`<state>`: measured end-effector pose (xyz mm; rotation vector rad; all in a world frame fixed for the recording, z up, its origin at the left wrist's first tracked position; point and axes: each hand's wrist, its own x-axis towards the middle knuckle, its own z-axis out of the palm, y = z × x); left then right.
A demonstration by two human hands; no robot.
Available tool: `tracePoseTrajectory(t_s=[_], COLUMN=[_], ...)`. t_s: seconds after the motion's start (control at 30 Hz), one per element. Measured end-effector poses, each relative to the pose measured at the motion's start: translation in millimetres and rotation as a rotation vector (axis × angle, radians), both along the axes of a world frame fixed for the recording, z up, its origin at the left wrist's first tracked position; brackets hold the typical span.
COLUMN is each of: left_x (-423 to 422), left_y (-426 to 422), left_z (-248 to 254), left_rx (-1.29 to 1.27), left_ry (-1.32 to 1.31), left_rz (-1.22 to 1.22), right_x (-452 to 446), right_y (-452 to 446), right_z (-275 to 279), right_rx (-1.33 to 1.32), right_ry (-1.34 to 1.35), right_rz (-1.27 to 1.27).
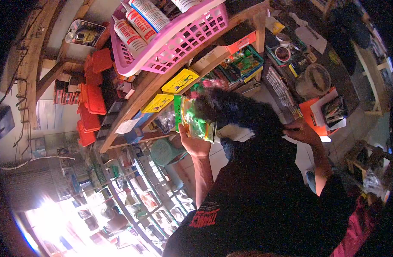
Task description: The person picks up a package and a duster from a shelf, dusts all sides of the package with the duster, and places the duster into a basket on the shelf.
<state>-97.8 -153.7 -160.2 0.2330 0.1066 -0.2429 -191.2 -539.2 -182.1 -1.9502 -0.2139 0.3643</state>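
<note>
My left hand (196, 144), with a bare forearm, is closed on a green and clear plastic packet (194, 122), held upright beside the shelf edge. My right hand (302, 132) is at the right, its fingers pressed together at the end of a dark, fuzzy shape (243, 109). This shape stretches between the hands and is too blurred to name. What my right fingers grip is hidden against it.
Sealant tubes fill a pink basket (179, 45) above. Yellow boxes (180, 81) line the wooden shelf. Red bins (93, 98) hang at the left. A clear tub (313, 81) stands at the right. Another person's maroon sleeve (359, 227) shows at lower right.
</note>
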Motion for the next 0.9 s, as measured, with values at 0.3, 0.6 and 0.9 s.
tracePoseTrajectory(t_s=[0.3,0.6,0.9], left_x=[-0.8,1.7,-3.5], left_y=[-9.8,-8.3,-9.8], left_z=[22.0,24.4,17.2], left_rx=[0.17,0.225,0.45], left_ry=[0.094,0.06,0.191], left_rz=[0.001,0.027,-0.006], right_x=[4.0,10.5,21.3], right_y=[-6.1,-23.5,-59.9], right_z=[17.4,24.7,25.3], right_rx=[-0.031,-0.003,-0.112], right_ry=[0.127,0.244,0.142], right_rz=[0.053,0.109,0.189])
